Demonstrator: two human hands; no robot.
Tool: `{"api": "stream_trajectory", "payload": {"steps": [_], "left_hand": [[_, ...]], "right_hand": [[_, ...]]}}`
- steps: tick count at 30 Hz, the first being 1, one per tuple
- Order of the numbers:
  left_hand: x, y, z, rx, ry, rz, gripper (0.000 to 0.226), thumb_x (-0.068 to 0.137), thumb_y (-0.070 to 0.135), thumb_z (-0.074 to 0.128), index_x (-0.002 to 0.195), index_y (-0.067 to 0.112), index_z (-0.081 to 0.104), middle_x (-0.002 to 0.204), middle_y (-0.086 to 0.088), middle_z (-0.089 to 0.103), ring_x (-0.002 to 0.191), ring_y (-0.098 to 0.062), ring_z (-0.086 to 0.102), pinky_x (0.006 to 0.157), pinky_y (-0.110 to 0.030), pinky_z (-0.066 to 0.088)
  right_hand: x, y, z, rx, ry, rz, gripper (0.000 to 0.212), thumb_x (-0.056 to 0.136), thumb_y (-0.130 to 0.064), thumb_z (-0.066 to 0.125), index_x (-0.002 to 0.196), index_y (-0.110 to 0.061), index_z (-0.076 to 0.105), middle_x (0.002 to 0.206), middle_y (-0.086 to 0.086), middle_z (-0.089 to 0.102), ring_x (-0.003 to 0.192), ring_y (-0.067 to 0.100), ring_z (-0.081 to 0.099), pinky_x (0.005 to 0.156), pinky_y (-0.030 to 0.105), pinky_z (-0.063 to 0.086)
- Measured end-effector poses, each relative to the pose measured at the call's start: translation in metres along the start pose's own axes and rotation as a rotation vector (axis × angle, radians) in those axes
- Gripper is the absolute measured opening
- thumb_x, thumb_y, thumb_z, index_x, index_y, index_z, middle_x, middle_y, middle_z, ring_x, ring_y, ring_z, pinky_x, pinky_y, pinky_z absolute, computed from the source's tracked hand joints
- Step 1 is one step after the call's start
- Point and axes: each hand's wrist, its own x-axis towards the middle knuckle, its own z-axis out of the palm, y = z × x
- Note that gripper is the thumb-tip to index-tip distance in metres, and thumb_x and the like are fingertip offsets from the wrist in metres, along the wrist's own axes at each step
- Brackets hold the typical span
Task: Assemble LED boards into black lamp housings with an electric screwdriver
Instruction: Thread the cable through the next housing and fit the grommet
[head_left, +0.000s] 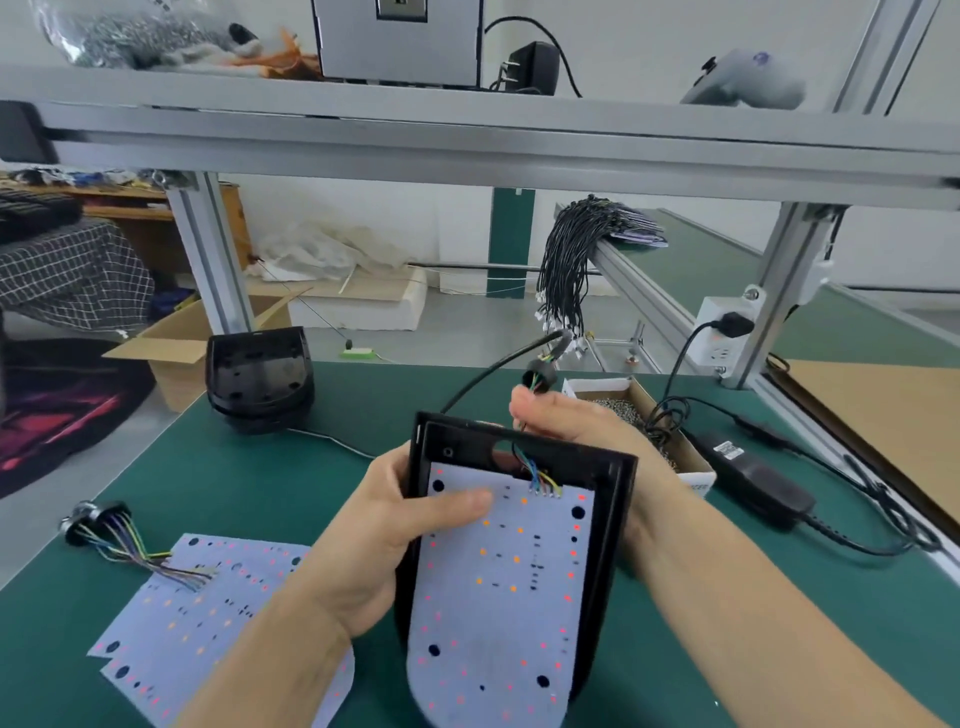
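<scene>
black lamp housing (621, 486) held up over the green table (291, 483), open side toward the camera, tilted a little. white led board (498, 587) lies inside it, dotted with red and orange parts; its lower rounded end sticks out past the housing's near edge. thin coloured wires (537, 475) run from the board's top edge up through a round hole in the housing's far wall.

left hand (395, 535) grips the housing's left wall, thumb lying flat across the board's upper left, fingers curled round behind. right hand (566, 421) is behind the housing's top edge, fingers pinching the black cable plug (537, 374) that the coloured wires come out of; a black cable (483, 382) arcs away from it.

left of the housing, more led boards (202, 623) lie overlapped flat on the table, a wired plug (98, 519) with its loose wire bundle resting at their far corner. farther back, a stack of empty black housings (260, 379) stands near the table's far edge. right, a cardboard box of screws (634, 410) sits behind the right wrist, and beside it a black power adapter (753, 478) with its cord. a bundle of black leads (566, 270) hangs off the green conveyor (727, 270).
</scene>
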Motion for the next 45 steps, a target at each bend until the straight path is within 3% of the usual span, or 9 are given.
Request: {"api": "stream_trajectory", "payload": {"steps": [10,15,18,21,23,28,33,37,45], "left_hand": [[0.008,-0.003,0.002,0.011,0.144,-0.041,0.037,0.054,-0.002,0.078,0.09,0.004,0.07,0.092,-0.02,0.073,0.073,-0.033,0.072,0.059,-0.036,0.057],[0.011,-0.003,-0.01,0.037,0.421,0.098,0.032,0.058,-0.01,0.077,0.08,0.012,0.07,0.08,-0.011,0.075,0.065,-0.025,0.071,0.055,-0.032,0.057],[0.013,-0.007,-0.008,0.009,0.518,0.058,0.026,0.07,-0.011,0.071,0.081,0.013,0.068,0.077,-0.008,0.074,0.063,-0.023,0.07,0.055,-0.033,0.058],[0.016,-0.008,0.0,-0.018,0.504,0.032,0.004,0.082,0.015,0.071,0.086,0.014,0.069,0.083,-0.005,0.075,0.07,-0.021,0.07,0.061,-0.03,0.057],[0.016,-0.008,0.005,0.019,0.457,-0.021,0.034,0.074,0.051,0.067,0.081,0.018,0.072,0.093,-0.007,0.076,0.085,-0.025,0.071,0.076,-0.036,0.057],[0.011,-0.005,0.019,0.066,0.355,0.026,0.052,0.065,0.066,0.059,0.087,0.021,0.076,0.101,-0.006,0.075,0.101,-0.025,0.068,0.098,-0.047,0.048],[0.017,-0.008,0.014,0.005,0.532,-0.054,0.055,0.079,0.065,0.056,0.089,0.012,0.071,0.101,-0.008,0.074,0.087,-0.026,0.066,0.087,-0.047,0.052],[0.019,-0.009,0.01,-0.082,0.589,-0.068,0.063,0.077,0.067,0.057,0.1,0.008,0.063,0.099,-0.007,0.072,0.084,-0.025,0.064,0.086,-0.047,0.053],[0.02,-0.015,0.026,-0.113,0.573,0.138,0.059,0.07,0.066,0.066,0.083,0.008,0.061,0.088,-0.008,0.068,0.082,-0.022,0.06,0.084,-0.044,0.05]], "right_hand": [[0.01,0.009,-0.001,0.056,0.145,-0.102,0.031,0.088,-0.022,0.067,0.061,-0.014,0.054,0.061,0.005,0.048,0.055,0.02,0.042,0.06,0.03,0.035],[-0.02,0.021,-0.029,-0.417,0.423,-0.342,0.02,0.089,-0.023,0.064,0.069,-0.022,0.065,0.061,-0.009,0.059,0.051,0.005,0.047,0.05,0.019,0.042],[-0.053,0.052,-0.021,-0.768,0.321,-0.485,0.011,0.079,-0.039,0.069,0.08,-0.03,0.062,0.072,-0.015,0.064,0.059,0.001,0.053,0.058,0.011,0.041],[-0.061,0.07,-0.008,-1.144,0.334,-0.72,0.023,0.073,-0.029,0.071,0.096,-0.031,0.068,0.093,-0.016,0.066,0.073,0.001,0.055,0.067,0.019,0.045],[-0.056,0.063,-0.002,-1.342,0.349,-0.811,0.047,0.068,-0.029,0.079,0.111,-0.014,0.068,0.105,-0.001,0.065,0.087,0.014,0.061,0.063,0.024,0.05],[-0.04,0.038,0.004,-1.681,0.295,-0.547,0.09,0.078,-0.059,0.067,0.147,-0.021,0.024,0.113,-0.002,0.038,0.109,0.021,0.048,0.066,0.029,0.038],[-0.053,0.049,0.001,-1.557,0.353,-0.469,0.065,0.08,-0.061,0.061,0.126,-0.031,0.027,0.098,-0.011,0.025,0.09,0.018,0.055,0.057,0.029,0.029],[-0.062,0.065,-0.006,-1.505,0.291,-0.348,0.061,0.086,-0.068,0.045,0.136,-0.036,0.028,0.105,-0.012,0.046,0.097,0.019,0.059,0.07,0.032,0.04],[-0.041,0.071,-0.002,-1.149,0.372,-0.202,0.077,0.066,-0.051,0.077,0.129,-0.035,0.037,0.078,-0.013,0.053,0.08,0.013,0.057,0.062,0.027,0.036]]}}
